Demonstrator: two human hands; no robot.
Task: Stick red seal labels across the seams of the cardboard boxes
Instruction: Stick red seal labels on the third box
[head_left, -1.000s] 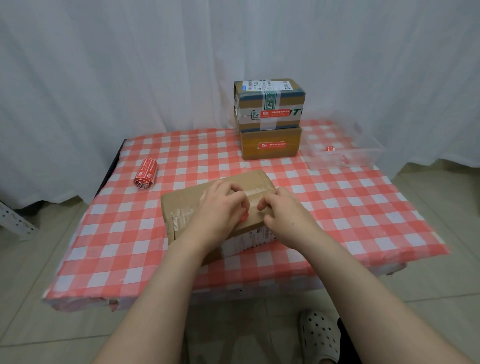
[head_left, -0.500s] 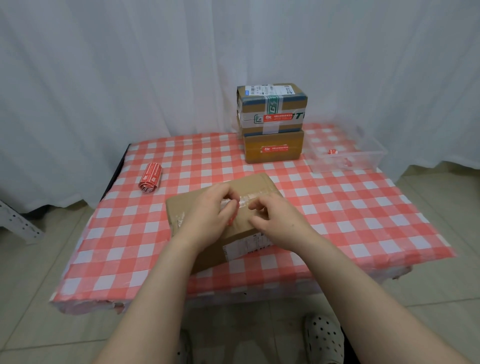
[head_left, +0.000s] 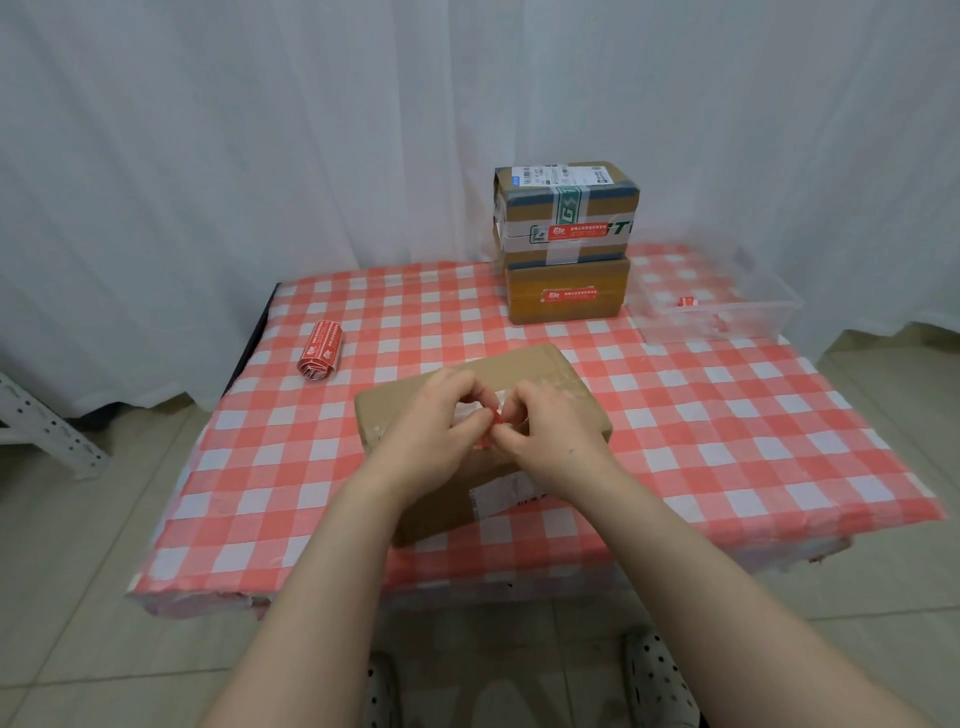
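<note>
Two hands meet over the cardboard box (head_left: 540, 369), which lies near the front of the checked table (head_left: 727, 415). Our left hand (head_left: 434, 431) and our right hand (head_left: 550, 436) both have their fingers curled, pinching a small red seal label (head_left: 496, 420) between them just above the box top. Whether its backing is fully off we cannot tell. To do this step well, we judge that we should hold the label by its ends only, keep the sticky face off our fingertips, centre it over the taped seam, lay one end down first and smooth across so no crease forms. Behind, two stacked boxes (head_left: 566, 249) already wear red seals, and the label roll (head_left: 321, 352) lies well apart to the left.
</note>
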